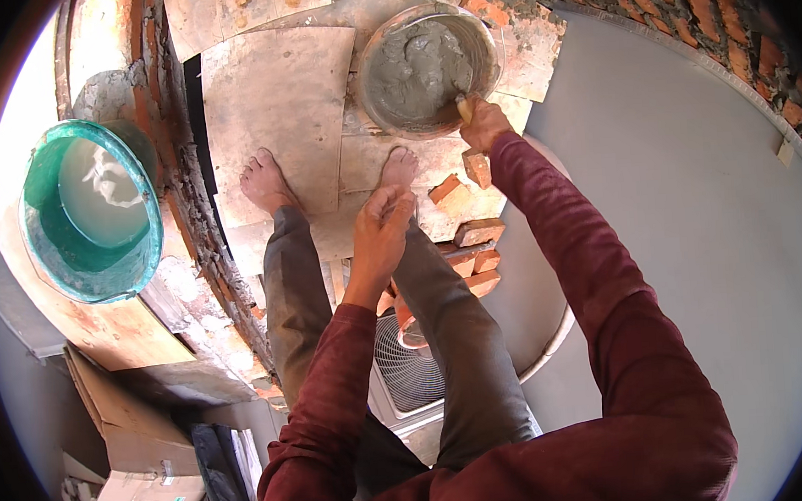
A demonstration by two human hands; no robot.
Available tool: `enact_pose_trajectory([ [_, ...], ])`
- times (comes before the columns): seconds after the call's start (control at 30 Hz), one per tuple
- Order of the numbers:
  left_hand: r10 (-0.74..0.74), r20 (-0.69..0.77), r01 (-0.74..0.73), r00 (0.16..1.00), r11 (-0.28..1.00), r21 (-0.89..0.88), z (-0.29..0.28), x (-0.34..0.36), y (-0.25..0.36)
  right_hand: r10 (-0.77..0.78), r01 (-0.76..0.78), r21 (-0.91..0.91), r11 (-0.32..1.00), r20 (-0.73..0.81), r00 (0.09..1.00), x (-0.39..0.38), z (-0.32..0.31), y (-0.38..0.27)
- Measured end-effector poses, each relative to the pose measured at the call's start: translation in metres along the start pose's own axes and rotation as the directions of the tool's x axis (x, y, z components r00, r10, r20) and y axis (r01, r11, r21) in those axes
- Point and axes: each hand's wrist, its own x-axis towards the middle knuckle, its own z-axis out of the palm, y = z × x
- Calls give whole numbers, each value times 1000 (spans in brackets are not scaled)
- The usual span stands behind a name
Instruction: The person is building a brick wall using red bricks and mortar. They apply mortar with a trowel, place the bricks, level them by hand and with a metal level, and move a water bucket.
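Note:
My right hand (485, 126) is wrapped round the light wooden handle of a trowel (465, 109) at the near right rim of a round bucket (494, 56). The trowel's blade goes down inside the bucket and is mostly hidden. Wet grey mortar (417, 66) fills much of the bucket, heaped and uneven on top. Over my right knee hangs my left hand (383, 229), its fingers curled in, with nothing visible in them. Just below my right hand lies a piece of brick (477, 168), and another broken brick (448, 190) rests on the boards.
My bare feet stand on wooden boards (277, 102). Far left, a green tub (35, 204) holds cloudy water beside a rough brick edge (176, 172). Stacked bricks (479, 233) and a fan grille (408, 369) sit below. A grey wall (673, 188) curves along the right; cardboard boxes (142, 441) lie lower left.

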Motion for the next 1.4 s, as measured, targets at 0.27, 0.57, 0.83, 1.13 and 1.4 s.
enact_pose_trajectory([
  [0.27,-47,-33,47,998,999,4,-7,6,1,-30,-62,708,704,117,993,8,58,-47],
  [0.57,-63,-154,54,986,997,-61,-11,8,-1,-199,13,903,430,81,977,-9,79,-42],
  [0.83,1,-287,-26,958,996,-83,-17,9,0,-331,68,971,228,12,944,-12,104,-15],
  [1.13,56,-408,-109,911,988,-107,-32,11,2,-355,161,951,266,-59,933,-36,83,24],
  [1.4,119,-417,-78,901,991,112,-56,-64,-16,-447,359,799,483,-127,885,-204,-63,97],
])
